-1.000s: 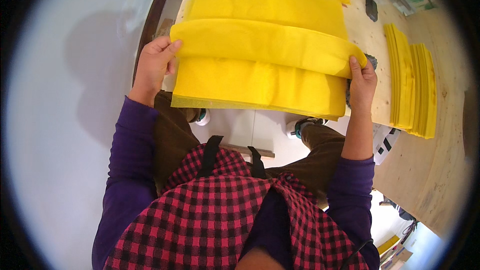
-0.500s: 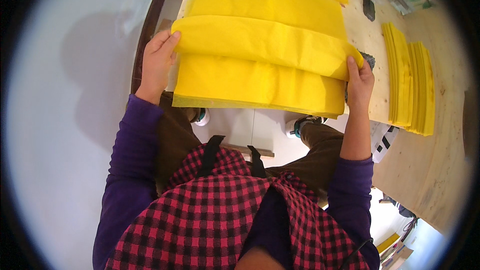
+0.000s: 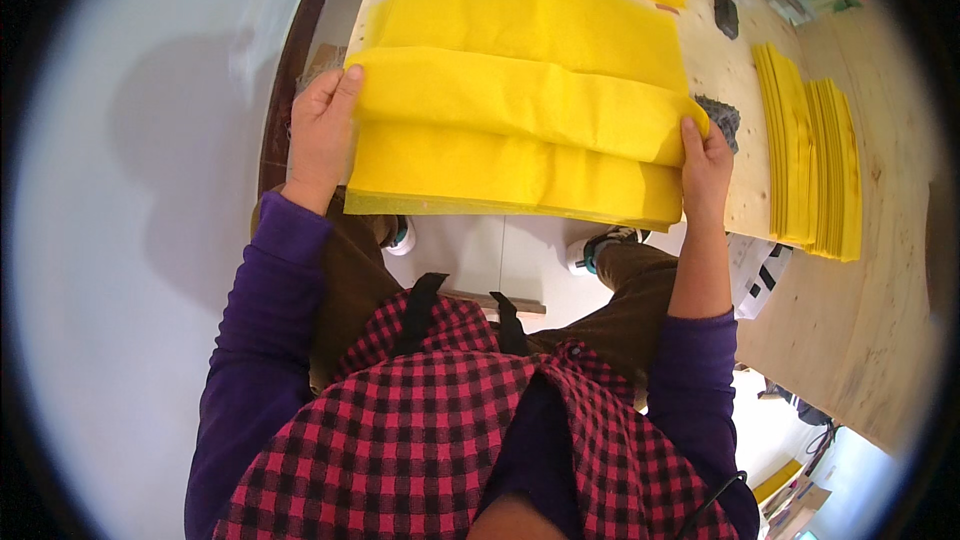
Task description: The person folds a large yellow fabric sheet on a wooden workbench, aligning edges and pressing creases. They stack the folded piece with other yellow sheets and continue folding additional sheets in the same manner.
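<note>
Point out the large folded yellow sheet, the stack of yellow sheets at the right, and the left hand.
large folded yellow sheet (image 3: 520,105), head view, folded band.
stack of yellow sheets (image 3: 810,165), head view, top.
left hand (image 3: 320,130), head view, back.

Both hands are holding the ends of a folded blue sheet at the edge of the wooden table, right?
Not blue: the head view shows a folded yellow sheet. The left hand and right hand do hold its ends at the wooden table edge.
</note>
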`<action>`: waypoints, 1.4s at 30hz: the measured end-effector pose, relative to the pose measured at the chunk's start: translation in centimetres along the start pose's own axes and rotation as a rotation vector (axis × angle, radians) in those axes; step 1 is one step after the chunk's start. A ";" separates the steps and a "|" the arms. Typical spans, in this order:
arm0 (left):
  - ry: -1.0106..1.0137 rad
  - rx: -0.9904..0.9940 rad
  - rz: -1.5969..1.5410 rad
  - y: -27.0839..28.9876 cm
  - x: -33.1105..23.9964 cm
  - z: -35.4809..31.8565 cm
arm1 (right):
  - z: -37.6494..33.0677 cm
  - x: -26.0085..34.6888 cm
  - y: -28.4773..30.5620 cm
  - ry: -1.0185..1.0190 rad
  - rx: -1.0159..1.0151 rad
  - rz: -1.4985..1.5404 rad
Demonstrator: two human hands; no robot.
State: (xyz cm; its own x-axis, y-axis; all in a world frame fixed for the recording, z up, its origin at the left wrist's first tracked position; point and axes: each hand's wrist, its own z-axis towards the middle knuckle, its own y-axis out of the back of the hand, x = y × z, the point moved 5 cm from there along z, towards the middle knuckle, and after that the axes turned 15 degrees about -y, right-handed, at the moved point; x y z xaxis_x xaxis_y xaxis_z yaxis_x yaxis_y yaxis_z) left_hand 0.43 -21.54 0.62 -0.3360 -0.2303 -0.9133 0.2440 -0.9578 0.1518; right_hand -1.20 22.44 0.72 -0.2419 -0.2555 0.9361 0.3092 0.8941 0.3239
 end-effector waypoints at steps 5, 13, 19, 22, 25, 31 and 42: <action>-0.086 0.012 0.056 -0.4 0.6 0.1 | 0.2 0.0 0.0 0.027 -0.051 -0.026; -0.151 0.022 0.323 -0.5 0.7 0.4 | 0.6 -0.4 0.3 0.155 -0.132 -0.114; -0.045 -0.065 0.166 -1.0 0.5 0.4 | 0.7 -0.4 0.0 0.259 -0.144 -0.191; 0.016 -0.100 0.009 -1.0 0.6 0.7 | 0.6 -0.3 0.1 0.258 -0.146 -0.211; 0.046 -0.108 -0.054 -0.7 0.6 0.8 | 0.5 -0.3 0.1 0.235 -0.139 -0.198; -0.035 -0.102 0.054 -0.9 0.8 1.3 | 0.6 -0.3 0.1 0.238 -0.148 -0.186; -0.239 -0.023 0.437 -1.1 0.1 1.3 | 0.5 -0.4 -0.2 0.263 -0.169 -0.163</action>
State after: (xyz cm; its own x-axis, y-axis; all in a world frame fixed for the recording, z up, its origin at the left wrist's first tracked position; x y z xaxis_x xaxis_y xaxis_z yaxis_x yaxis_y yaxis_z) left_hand -1.08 -20.76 0.88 -0.3961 -0.6450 -0.6536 0.4274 -0.7594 0.4905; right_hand -1.58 22.56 0.24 -0.0627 -0.4957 0.8662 0.4387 0.7659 0.4700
